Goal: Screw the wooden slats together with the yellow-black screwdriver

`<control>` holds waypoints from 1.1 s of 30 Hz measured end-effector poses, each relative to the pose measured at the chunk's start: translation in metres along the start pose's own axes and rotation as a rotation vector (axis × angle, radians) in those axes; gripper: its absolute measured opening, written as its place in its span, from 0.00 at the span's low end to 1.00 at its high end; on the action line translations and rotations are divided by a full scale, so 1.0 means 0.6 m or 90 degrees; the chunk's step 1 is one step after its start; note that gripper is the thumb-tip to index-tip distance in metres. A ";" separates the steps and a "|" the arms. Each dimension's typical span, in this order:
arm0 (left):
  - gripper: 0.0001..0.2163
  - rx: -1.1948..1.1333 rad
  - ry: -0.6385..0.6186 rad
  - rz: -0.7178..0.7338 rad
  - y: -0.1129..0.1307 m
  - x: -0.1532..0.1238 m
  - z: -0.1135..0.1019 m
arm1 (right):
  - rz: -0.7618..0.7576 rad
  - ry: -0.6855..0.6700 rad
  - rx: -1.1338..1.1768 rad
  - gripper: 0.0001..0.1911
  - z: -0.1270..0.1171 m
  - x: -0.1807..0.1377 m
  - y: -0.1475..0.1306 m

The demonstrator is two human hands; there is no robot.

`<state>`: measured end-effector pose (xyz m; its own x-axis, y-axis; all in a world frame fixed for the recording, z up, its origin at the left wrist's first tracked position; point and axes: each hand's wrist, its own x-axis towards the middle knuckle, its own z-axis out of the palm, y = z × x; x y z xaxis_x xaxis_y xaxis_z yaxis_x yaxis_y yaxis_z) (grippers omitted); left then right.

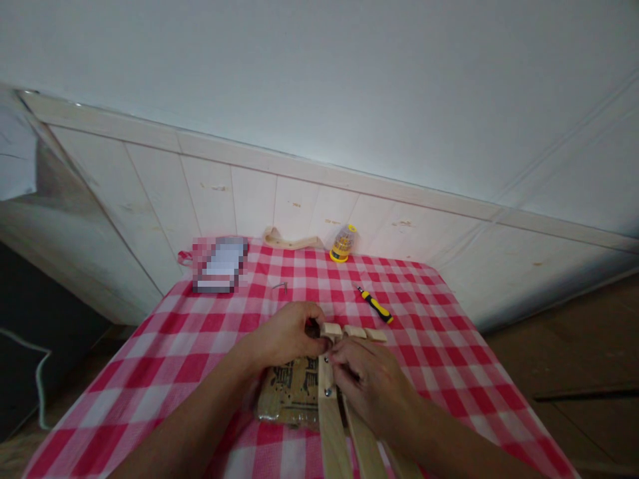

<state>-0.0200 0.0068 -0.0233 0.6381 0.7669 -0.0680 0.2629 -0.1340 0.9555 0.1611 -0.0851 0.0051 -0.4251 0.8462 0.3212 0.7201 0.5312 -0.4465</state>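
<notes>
A pale wooden bar [332, 432] with metal screws set in its face lies lengthwise in front of me, its far end on a wood-coloured slab [289, 399] with black print and a shiny wrap. My left hand [292, 336] has thumb and fingers closed around the bar's far end from the left. From the right, my right hand [372, 372] is curled over the bar, its fingertips pinched together beside the upper screw [327, 359]. Whatever sits between those fingertips is too small to make out. More wooden bars [364, 442] run alongside, partly under my right hand.
A yellow-and-black screwdriver [378, 307] lies beyond my right hand. Farther back stand a yellow-capped clear bottle [343, 245] and a curved wooden piece [292, 241]. A blurred phone [219, 266] and a small bent metal key [281, 287] rest on the checked cloth [449, 372].
</notes>
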 end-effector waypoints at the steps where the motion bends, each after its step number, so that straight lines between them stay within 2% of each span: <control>1: 0.07 0.002 0.002 0.000 -0.002 0.000 0.000 | -0.003 0.000 -0.001 0.11 0.000 0.000 0.000; 6: 0.08 -0.006 -0.003 0.001 -0.004 0.000 0.000 | -0.025 0.015 -0.004 0.10 -0.002 0.002 0.001; 19: 0.07 0.024 0.003 -0.006 0.011 -0.003 -0.002 | -0.041 -0.011 -0.030 0.11 0.000 0.004 -0.002; 33: 0.07 -0.001 -0.001 0.011 0.005 -0.001 -0.001 | -0.018 -0.049 -0.048 0.11 -0.004 0.011 -0.006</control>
<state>-0.0200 0.0061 -0.0201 0.6434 0.7637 -0.0522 0.2504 -0.1455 0.9571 0.1571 -0.0817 0.0108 -0.4843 0.8333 0.2666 0.7455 0.5525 -0.3728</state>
